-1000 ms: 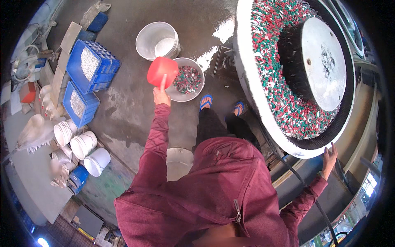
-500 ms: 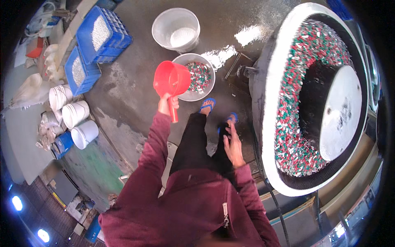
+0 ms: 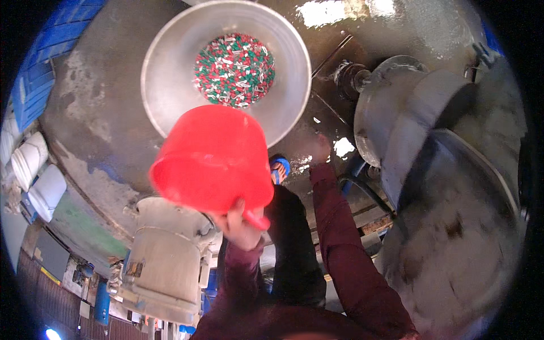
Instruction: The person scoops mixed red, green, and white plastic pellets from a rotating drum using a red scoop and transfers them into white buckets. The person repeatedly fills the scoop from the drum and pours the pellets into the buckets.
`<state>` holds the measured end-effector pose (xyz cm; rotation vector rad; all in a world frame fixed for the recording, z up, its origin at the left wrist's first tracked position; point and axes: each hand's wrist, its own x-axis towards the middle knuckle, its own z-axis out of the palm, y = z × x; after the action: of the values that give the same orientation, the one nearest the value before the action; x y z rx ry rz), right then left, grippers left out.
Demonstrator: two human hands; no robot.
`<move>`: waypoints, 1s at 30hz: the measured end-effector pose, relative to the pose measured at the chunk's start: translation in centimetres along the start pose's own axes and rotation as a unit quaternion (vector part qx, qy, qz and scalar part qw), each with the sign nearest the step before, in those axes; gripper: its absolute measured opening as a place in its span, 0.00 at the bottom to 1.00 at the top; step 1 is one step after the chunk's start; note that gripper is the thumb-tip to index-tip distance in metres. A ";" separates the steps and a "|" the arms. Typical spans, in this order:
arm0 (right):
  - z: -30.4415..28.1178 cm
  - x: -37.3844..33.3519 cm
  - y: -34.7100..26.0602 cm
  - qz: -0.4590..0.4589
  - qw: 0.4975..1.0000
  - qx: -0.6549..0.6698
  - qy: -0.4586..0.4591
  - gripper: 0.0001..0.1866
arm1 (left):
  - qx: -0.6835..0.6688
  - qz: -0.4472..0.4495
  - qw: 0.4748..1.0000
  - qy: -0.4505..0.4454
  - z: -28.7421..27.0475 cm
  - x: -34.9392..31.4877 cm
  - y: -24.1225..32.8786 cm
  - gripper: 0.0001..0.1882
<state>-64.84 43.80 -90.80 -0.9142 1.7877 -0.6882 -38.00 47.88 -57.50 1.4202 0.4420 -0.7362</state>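
The left forearm drives up from the lower edge, its maroon left sleeve (image 3: pixel 243 269) angled steeply, and there is the left hand (image 3: pixel 243 226), wrist bent, out in front of the body at the basin's near side. Its fingers (image 3: pixel 236 212) are curled and clamped on the handle of a red scoop (image 3: pixel 212 153), close up against the scoop's wall. Over on the other side, the right arm reaches long and nearly straight, right sleeve (image 3: pixel 343 238) stretched out above the floor (image 3: pixel 102 136). The right hand (image 3: pixel 321 148) is a blur, well apart from the scoop; whether its fingers are spread or together, I cannot tell.

Now the scoop: smooth, shiny plastic, a rounded deep cup with a ridge round it, tilted, its far part overlapping the basin's near edge in this view. Behind it sits the basin (image 3: pixel 167 73), wide, round, dull grey, sloping smoothly down to a heap of small pieces (image 3: pixel 234 69), red, green and white, the white ones slim and looped. The basin stands on dark floor, wet and glaring towards the far edge. Just beyond the basin's near right edge, a foot shows in a blue sandal (image 3: pixel 281 168).
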 end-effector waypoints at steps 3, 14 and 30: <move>1.4 6.2 3.9 -0.149 0.917 -0.365 -0.055 0.22 | 0.023 0.073 0.996 0.049 -3.1 2.5 -1.2 0.23; 0.3 12.5 7.3 -0.037 0.913 -0.379 -0.147 0.06 | -0.087 -0.092 0.972 -0.197 -2.0 3.7 3.4 0.12; 10.4 -23.8 -44.4 -0.167 0.971 -0.121 -0.123 0.23 | 0.062 0.069 0.982 -0.163 6.8 -10.4 23.3 0.16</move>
<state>-37.13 38.27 -47.87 -1.4241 1.5318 -0.5415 -30.30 42.93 -32.69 1.3979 0.0432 -0.8756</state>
